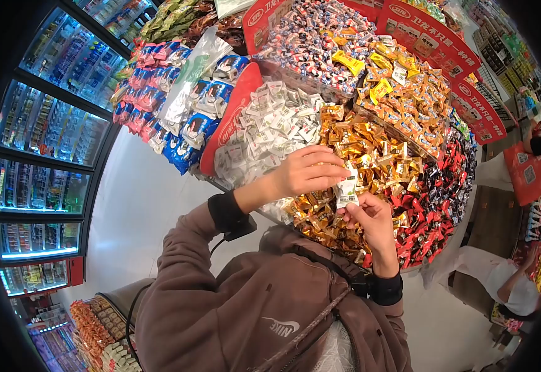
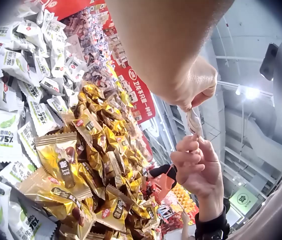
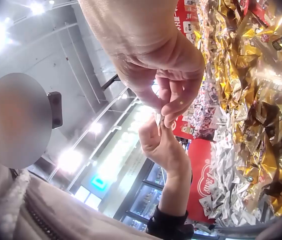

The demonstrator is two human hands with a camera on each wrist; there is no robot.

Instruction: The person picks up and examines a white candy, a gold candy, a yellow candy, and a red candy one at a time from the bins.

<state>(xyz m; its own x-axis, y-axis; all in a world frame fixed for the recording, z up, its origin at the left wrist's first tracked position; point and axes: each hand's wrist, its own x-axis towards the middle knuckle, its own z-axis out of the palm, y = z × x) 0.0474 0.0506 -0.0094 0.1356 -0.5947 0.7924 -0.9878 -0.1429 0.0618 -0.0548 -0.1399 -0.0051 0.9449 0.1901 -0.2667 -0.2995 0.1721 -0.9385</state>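
A small white packet (image 1: 347,187) with green print is held between both hands above the gold-wrapped sweets (image 1: 369,146). The left hand (image 1: 307,172) pinches its upper end, and the right hand (image 1: 372,224) pinches its lower end with thumb and fingers. In the left wrist view the packet (image 2: 194,123) hangs between the left hand (image 2: 193,82) and the right hand (image 2: 199,167). The right wrist view shows the fingertips of the right hand (image 3: 153,60) and left hand (image 3: 166,150) close together, with the packet (image 3: 159,122) seen edge-on.
White packets (image 1: 270,121) lie left of the gold sweets, red-wrapped ones (image 1: 422,226) to the right, orange ones (image 1: 407,102) behind. A red divider (image 1: 230,121) borders blue bags (image 1: 199,133). Glass-door fridges (image 1: 47,133) line the left; another person (image 1: 500,279) stands at the right.
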